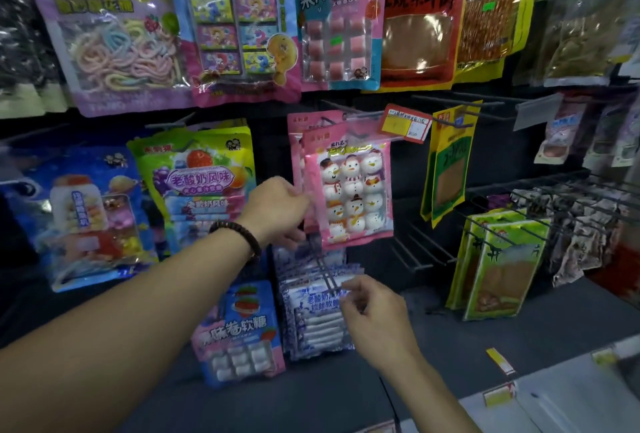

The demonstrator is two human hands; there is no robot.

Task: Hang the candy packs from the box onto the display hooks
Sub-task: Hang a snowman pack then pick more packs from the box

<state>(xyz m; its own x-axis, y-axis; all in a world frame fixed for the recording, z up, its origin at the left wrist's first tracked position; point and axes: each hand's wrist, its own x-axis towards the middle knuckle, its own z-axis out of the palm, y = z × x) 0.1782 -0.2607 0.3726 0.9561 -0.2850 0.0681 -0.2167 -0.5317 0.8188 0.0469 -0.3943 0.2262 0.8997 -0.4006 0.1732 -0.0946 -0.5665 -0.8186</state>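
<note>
My right hand [374, 321] pinches the top edge of a white and purple candy pack [315, 318], at the tip of a black display hook [323, 271] low in the middle of the rack. Several packs of the same kind hang behind it on that hook. My left hand [277, 210], with a dark bead bracelet on the wrist, holds the left edge of a pink snowman marshmallow pack [349, 190] that hangs just above. The box is out of view.
Candy and snack packs crowd the dark pegboard: a blue and pink pack [242, 332] at lower left, green packs [498, 269] at right, bare hooks [419, 245] between. A red and yellow price tag [407, 124] sits above. A white shelf edge [554, 398] runs along the bottom right.
</note>
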